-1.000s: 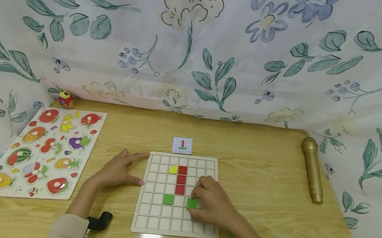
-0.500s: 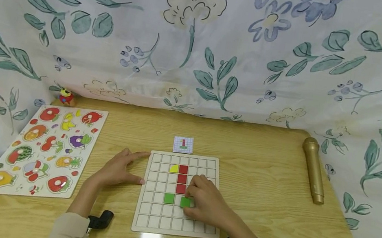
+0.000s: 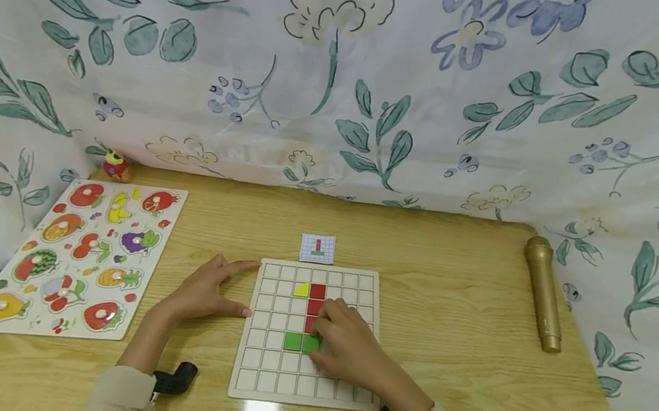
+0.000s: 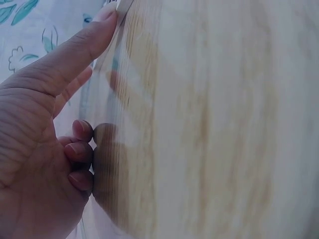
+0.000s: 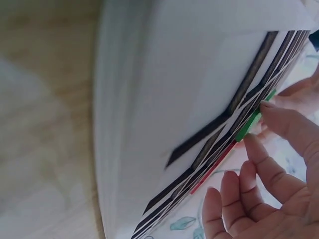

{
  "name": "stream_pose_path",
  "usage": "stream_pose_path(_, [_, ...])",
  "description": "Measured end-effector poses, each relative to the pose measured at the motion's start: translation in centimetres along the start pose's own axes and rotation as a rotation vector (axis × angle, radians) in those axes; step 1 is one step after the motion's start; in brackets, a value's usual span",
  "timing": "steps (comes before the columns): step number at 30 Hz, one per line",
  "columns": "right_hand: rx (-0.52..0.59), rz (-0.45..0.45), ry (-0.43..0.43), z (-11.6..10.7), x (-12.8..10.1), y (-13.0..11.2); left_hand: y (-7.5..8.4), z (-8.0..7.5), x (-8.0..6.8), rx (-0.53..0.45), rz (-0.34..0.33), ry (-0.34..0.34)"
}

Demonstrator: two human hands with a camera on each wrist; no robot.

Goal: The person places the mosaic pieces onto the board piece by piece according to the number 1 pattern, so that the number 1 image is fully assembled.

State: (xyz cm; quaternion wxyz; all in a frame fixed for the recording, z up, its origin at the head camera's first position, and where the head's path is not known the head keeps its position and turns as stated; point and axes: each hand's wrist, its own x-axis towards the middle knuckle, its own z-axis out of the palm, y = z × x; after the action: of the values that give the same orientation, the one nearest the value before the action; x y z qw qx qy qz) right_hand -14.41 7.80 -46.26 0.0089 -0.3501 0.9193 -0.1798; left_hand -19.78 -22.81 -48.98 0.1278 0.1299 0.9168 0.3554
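A white grid board (image 3: 269,361) lies on the wooden table. My right hand (image 3: 347,344) pinches a green square tile (image 3: 311,344) between thumb and index finger, at the cell just right of another green square tile (image 3: 293,341). In the right wrist view the held green tile (image 5: 247,128) sits at the board's surface. Above it runs a column of red square tiles (image 3: 317,292), the lower ones partly covered by my fingers. A yellow tile (image 3: 301,290) with a rounded corner adjoins the top red one. My left hand (image 3: 197,294) touches the board's left edge with extended thumb and index finger.
A small printed card (image 3: 317,249) with a coloured grid pattern lies behind the board. At left is a fruit puzzle board (image 3: 84,261), with a small red and yellow toy (image 3: 115,166) behind it. A gold microphone (image 3: 543,294) lies at right.
My right hand has slid the green tile leftward across the grid, until it stands beside the other green tile. The left hand has stayed at the board's edge.
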Motion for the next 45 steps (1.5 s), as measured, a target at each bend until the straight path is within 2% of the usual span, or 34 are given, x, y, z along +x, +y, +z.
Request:
stream_pose_path(14, [-0.002, 0.031, -0.023, 0.1, 0.2, 0.0, 0.3, -0.1, -0.1, -0.003, -0.011, 0.001])
stream_pose_path(19, [0.021, 0.034, -0.073, -0.2, 0.0, 0.2, 0.1, 0.1, 0.0, -0.005, -0.028, 0.000])
stream_pose_path(26, [0.061, -0.010, -0.156, -1.4, -1.6, 1.1, 0.1, 0.3, 0.0, -0.018, -0.037, -0.003])
stream_pose_path(32, [0.159, -0.017, -0.202, -2.1, -3.1, 2.7, 0.3, 0.1, 0.0, -0.020, -0.049, -0.001])
stream_pose_path(40, [0.229, 0.011, -0.196, -2.8, -4.8, 4.3, 0.1, 0.2, 0.0, -0.018, -0.044, -0.002])
stream_pose_path(45, [0.253, 0.019, -0.161, -3.0, -5.8, 4.7, 0.2, 0.2, 0.0, -0.012, -0.046, -0.003])
